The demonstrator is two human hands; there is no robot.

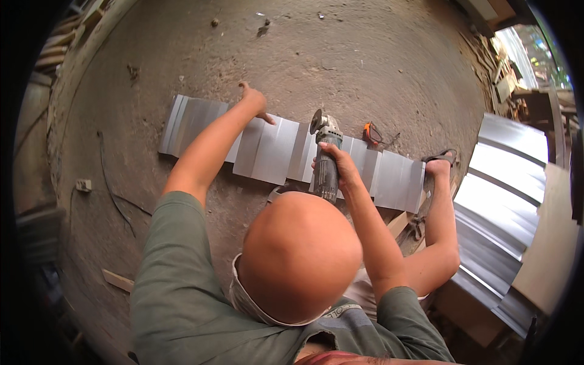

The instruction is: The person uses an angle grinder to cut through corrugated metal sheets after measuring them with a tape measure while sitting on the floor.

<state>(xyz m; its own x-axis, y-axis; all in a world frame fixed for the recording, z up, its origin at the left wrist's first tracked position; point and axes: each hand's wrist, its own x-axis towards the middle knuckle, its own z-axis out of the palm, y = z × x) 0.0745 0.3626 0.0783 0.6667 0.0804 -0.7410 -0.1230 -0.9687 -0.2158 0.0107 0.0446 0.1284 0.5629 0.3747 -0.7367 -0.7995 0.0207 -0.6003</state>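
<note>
My right hand (336,159) is wrapped round the body of an angle grinder (327,170), whose disc end points away from me above the metal sheets. Below it, pieces of ribbed silver sheet metal (261,149) lie on the ground in a long overlapping row from left to right. My left hand (254,102) is at the far edge of the row. Its fingers are spread, one reaching down onto the metal and another pointing away. Between my arms, my bent knee hides part of the near side.
An orange-and-black object (371,132) lies just beyond the row. My sandalled foot (441,159) stands at its right end. Larger shiny ribbed sheets (502,188) are at the right. A dark cable (109,182), a small white box (83,185) and a wood strip (117,280) lie left.
</note>
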